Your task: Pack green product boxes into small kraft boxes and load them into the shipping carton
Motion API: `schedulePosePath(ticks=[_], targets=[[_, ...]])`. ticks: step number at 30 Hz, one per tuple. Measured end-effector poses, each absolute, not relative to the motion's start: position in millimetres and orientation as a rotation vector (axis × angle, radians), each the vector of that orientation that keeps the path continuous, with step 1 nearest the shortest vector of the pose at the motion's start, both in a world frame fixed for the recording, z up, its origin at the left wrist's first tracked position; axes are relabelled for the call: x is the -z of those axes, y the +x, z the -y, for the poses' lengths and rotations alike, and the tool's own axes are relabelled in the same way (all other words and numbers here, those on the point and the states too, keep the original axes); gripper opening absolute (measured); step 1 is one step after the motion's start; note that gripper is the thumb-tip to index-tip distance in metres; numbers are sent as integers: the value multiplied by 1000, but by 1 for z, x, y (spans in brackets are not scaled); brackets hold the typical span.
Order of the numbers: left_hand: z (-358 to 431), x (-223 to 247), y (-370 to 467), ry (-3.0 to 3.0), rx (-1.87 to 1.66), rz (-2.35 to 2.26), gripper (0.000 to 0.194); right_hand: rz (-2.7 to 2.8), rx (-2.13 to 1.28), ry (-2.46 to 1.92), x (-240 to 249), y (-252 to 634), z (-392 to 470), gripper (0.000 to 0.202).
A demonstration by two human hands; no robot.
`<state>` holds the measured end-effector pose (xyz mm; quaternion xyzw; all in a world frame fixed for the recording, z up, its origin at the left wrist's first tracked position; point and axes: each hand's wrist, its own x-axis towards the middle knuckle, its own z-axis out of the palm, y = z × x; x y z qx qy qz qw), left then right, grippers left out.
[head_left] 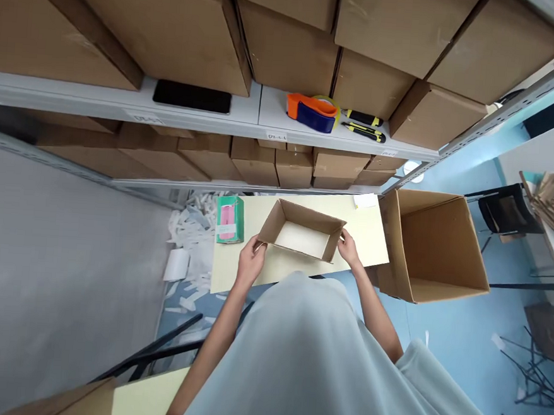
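An open brown cardboard box (311,219) with a pale bottom inside is over the cream tabletop (235,269). My left hand (252,259) grips its left end near the lower corner. On the opposite end, my right hand (348,247) has its fingers closed around the box edge. Nothing shows inside the box. Left of it on the tabletop stands a green packet with a pink panel (228,220), apart from my left hand. Whether the box touches the tabletop I cannot tell.
A large open carton (440,250) stands right of the table. Metal shelving (245,118) with several cardboard boxes rises ahead, holding a black phone (192,96), an orange-and-blue tape dispenser (312,112) and yellow-black cutters (364,131). White paper scraps (193,220) lie at left; a white slip (365,201) lies behind.
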<state>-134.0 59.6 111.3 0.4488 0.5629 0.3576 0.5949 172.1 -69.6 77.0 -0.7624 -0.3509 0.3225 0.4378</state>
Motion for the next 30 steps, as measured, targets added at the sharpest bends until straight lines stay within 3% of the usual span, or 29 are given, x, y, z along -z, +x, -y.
schedulePosePath(ticks=[5,13,17,21,27,30], targets=[[-64,-130,-152,1104,-875,-1252,37,768,-746,-1962,-110,160,83,52],[-84,-164,-142,1493,-744,-1065,37,880,-656,-2043,-165,142,84,53],[-84,-167,-136,1516,-592,-949,41,928,-684,-2054,-167,147,82,55],[-81,-160,-130,1540,-483,-894,56,1008,-758,-2059,-165,158,84,55],[-78,-145,-115,1486,-562,-1037,54,1223,-1028,-1946,-169,193,82,64],[-78,-137,-107,1411,-612,-1175,62,1267,-1054,-1905,-162,211,77,59]])
